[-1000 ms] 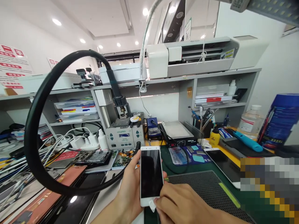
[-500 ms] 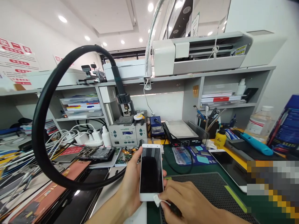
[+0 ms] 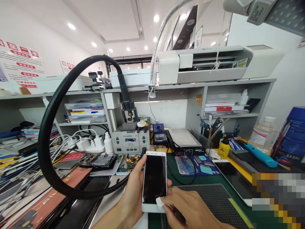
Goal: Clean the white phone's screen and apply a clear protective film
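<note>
A white smartphone with a dark screen is held upright in my left hand, thumb along its left edge and fingertips showing past the right edge. My right hand pinches a small white wipe between thumb and fingers. The wipe lies against the lower right corner of the phone's front. Something dark shows beneath the right palm; I cannot make out what it is. Below that hand lies a dark perforated mat.
A thick black hose loops at left from the soldering rework station. Phone panels stack at left. On the right are a white-framed tablet, a yellow bottle and a blue-handled tool. A lamp head hangs top right.
The wipe has moved from the phone's bottom edge up onto the lower right of its front. My view has tilted upward, bringing the lamp head into sight.
</note>
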### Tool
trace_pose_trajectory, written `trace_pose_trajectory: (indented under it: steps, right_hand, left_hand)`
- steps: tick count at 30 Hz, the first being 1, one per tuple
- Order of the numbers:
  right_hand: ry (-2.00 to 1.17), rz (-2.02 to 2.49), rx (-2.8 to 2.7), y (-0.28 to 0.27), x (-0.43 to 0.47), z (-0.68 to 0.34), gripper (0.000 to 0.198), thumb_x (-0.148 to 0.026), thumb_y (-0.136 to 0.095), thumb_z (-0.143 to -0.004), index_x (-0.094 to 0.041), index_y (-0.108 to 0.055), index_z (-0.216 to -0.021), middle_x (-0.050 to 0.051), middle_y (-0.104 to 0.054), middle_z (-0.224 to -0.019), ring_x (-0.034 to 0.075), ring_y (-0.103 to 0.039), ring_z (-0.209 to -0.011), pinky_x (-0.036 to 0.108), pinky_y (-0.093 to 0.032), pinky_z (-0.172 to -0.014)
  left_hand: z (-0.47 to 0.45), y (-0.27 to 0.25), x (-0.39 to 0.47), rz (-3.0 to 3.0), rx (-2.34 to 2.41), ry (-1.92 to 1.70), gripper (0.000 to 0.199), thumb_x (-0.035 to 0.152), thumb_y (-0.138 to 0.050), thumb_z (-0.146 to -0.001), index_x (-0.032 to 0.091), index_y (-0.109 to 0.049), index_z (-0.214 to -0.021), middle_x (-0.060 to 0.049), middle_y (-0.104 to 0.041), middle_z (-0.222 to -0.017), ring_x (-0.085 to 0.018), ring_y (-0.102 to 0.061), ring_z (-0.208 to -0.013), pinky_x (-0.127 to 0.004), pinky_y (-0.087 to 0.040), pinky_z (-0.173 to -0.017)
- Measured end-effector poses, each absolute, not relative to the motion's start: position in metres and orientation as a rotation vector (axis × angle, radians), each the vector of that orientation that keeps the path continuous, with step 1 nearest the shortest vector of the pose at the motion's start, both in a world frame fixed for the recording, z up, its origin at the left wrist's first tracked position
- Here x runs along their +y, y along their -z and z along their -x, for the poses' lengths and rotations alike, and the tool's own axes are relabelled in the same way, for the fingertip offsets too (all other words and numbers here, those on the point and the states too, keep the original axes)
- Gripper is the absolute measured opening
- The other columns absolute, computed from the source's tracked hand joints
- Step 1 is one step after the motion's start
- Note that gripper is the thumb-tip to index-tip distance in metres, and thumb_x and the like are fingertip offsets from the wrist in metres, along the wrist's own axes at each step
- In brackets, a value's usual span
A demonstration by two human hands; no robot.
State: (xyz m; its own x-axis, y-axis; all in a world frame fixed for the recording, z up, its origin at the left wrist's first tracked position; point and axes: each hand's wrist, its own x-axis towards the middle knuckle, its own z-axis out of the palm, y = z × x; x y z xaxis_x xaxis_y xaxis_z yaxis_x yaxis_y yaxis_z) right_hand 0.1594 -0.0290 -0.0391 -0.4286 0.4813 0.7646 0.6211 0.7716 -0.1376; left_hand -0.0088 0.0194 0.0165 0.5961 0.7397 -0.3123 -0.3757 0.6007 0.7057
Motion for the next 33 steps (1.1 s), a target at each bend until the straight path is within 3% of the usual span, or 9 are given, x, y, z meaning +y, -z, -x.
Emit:
trace_pose_trajectory:
  steps: [5,22,33]
  right_hand:
    - [0.211,0.851,-2.039,0.041,-0.028,-0.161,0.017,-0.008,-0.051,-0.091,-0.02,-0.06,-0.099,-0.001,-0.062,-0.069,0.013,-0.058,-0.054,0.025,-0.038,-0.049]
    - [0.216,0.871,-1.993,0.036,-0.027,-0.164,0.02,-0.006,-0.051,-0.093,-0.016,-0.063,-0.106,0.003,-0.061,-0.071,0.015,-0.058,-0.058,0.027,-0.044,-0.053]
    - [0.03,1.018,-1.881,0.022,-0.02,-0.172,0.018,-0.014,-0.05,-0.099,-0.018,-0.066,-0.106,0.004,-0.059,-0.082,0.014,-0.061,-0.063,0.027,-0.047,-0.055]
  left_hand:
    - [0.012,-0.012,0.023,-0.654,0.569,-0.707,0.064,0.069,-0.052,-0.087,0.008,-0.067,-0.098,-0.021,-0.075,-0.097,-0.029,-0.072,-0.078,-0.037,-0.055,-0.072]
    - [0.009,-0.012,0.014,-0.586,0.566,-0.78,0.058,0.065,-0.058,-0.086,0.013,-0.069,-0.11,-0.01,-0.076,-0.086,-0.029,-0.073,-0.077,-0.038,-0.054,-0.077]
    - [0.002,-0.012,0.008,-0.6,0.56,-0.607,0.068,0.074,-0.041,-0.089,0.013,-0.07,-0.1,-0.013,-0.074,-0.082,-0.028,-0.071,-0.068,-0.039,-0.055,-0.068]
